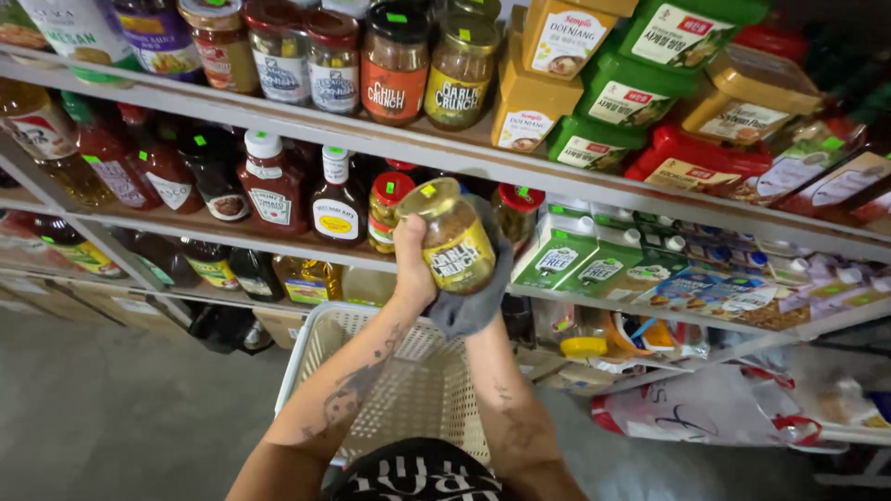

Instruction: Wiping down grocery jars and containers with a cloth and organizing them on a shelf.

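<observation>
In the head view, the person held a glass jar (453,239) with a gold lid and a yellow label, filled with a brownish-green chunky relish, tilted with its lid leaning up and to the left, in front of the middle shelf (278,232). The left hand (413,269) was closed around the jar's left side, thumb and fingers wrapped on the glass, apparently steadying it. The right hand (478,292) sat beneath and behind the jar, covered by a grey cloth (483,297) that cupped the jar's base and right flank; how far its fingers were curled could not be told under the cloth, though it seemed to press the cloth against the glass, as one would for wiping. So the jar lay between both hands, touching each, raised above a white plastic basket (316,339) that stood just below the forearms. A matching jar (461,70) stood upright on the top shelf among other jars, near green and tan tubs (631,93) stacked to its right. Sauce bottles (274,186) lined the middle shelf just to the left of the held jar, and green cartons (557,255) just to its right.
</observation>
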